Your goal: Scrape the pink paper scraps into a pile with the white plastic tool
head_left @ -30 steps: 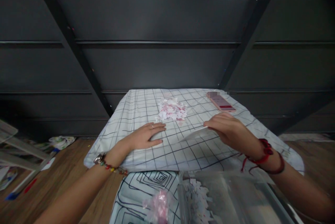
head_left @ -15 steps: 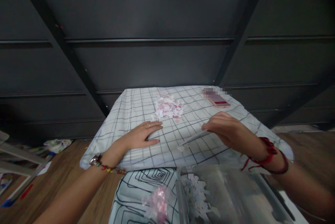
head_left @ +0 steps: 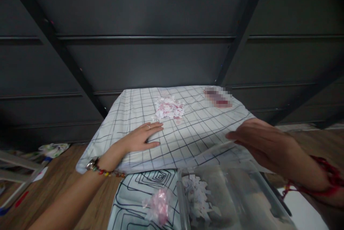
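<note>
My left hand [head_left: 143, 137] lies flat on the checked white cloth [head_left: 129, 115], fingers stretched out, just in front of a pile of small white and pink paper scraps [head_left: 170, 108]. Above the cloth's right front edge is my right hand [head_left: 262, 144], its fingers pinched together around slim white tweezers [head_left: 219, 146], which are blurred and point left. Whether a scrap is at their tip cannot be made out. Below, a clear plastic box [head_left: 228, 194] holds more white paper scraps [head_left: 197, 196] along its left side.
A small clear bag with pink contents [head_left: 161, 205] rests on a patterned pale-blue surface [head_left: 134, 190] left of the box. Toward the back right of the cloth lies a phone [head_left: 219, 98], partly pixelated. Dark panels [head_left: 150, 65] rise behind the table.
My right hand has moved right and nearer with the tweezers, away from the cloth's middle. My left hand stays flat on the cloth. The whole view has shifted slightly.
</note>
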Motion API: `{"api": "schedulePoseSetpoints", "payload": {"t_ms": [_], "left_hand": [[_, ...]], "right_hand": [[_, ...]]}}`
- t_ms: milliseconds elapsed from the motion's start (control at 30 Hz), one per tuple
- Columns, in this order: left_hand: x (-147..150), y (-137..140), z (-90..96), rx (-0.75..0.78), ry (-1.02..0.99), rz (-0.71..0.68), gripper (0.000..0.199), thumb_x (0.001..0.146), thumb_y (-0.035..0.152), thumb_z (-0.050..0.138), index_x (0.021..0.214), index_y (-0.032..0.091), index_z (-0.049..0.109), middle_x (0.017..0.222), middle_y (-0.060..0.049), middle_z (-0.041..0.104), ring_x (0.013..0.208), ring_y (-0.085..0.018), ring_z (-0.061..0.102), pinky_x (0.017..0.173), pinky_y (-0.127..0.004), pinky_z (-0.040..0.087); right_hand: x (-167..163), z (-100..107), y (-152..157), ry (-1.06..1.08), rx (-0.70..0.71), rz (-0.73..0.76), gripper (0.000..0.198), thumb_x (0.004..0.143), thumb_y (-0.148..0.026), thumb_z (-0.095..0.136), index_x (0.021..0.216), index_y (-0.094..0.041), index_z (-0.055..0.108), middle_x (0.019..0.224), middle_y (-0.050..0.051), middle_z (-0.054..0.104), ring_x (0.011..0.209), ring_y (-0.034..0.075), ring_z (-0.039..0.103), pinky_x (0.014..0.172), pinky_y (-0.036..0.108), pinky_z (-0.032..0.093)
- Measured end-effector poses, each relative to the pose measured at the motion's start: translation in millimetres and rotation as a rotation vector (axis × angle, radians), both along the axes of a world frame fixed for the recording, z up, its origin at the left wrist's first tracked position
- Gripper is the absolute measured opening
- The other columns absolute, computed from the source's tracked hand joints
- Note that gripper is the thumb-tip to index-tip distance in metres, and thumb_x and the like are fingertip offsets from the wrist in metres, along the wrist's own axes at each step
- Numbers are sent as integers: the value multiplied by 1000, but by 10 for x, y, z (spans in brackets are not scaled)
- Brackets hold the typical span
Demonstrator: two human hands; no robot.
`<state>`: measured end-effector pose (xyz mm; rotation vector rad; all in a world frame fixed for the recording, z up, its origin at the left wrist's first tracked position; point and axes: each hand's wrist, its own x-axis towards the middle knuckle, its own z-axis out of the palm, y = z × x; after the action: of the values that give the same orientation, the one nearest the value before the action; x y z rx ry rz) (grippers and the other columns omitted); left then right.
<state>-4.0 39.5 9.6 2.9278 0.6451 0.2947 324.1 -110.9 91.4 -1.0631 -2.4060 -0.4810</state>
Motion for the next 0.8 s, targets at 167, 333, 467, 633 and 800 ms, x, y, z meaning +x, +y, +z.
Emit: {"api": "schedulePoseSetpoints", "payload": {"t_ms": [167,333,467,633,800], "left_hand": [[-7,0,5,-4,0,2,49,88,44,47,130,22,36,138,-8,36,125,-25,34,103,-42,27],[-5,-6,17,6,-13,-7,47,89,44,46,129,23,36,137,-9,37,124,-24,35,102,-42,28],[0,-17,36,-1,-9,-11,47,89,44,46,128,20,38,137,-11,38,124,-24,35,102,-42,29],[5,-21,45,0,-9,-6,46,89,45,45,128,20,38,136,-11,38,123,-24,36,102,-42,29],[7,-21,37,-10,-22,-12,46,89,44,46,127,21,38,136,-10,39,123,-24,36,102,-42,28]], "right_hand": [[-71,-19,393,-82,113,-197,23,81,-9,39,91,-16,59,75,4,63,71,16,55,73,30,41],[-185,-146,776,-179,232,-237,30,74,-2,41,95,-12,61,75,5,63,71,17,53,69,30,37],[-219,-229,902,-181,282,-246,32,73,-1,41,95,-13,61,73,4,62,69,17,51,67,29,34],[-165,-259,890,-170,238,-199,35,71,1,39,94,-14,61,73,3,61,70,16,49,69,28,34],[-110,-263,871,-125,284,-206,33,73,-1,38,94,-13,60,72,5,59,72,18,47,69,30,34]]}}
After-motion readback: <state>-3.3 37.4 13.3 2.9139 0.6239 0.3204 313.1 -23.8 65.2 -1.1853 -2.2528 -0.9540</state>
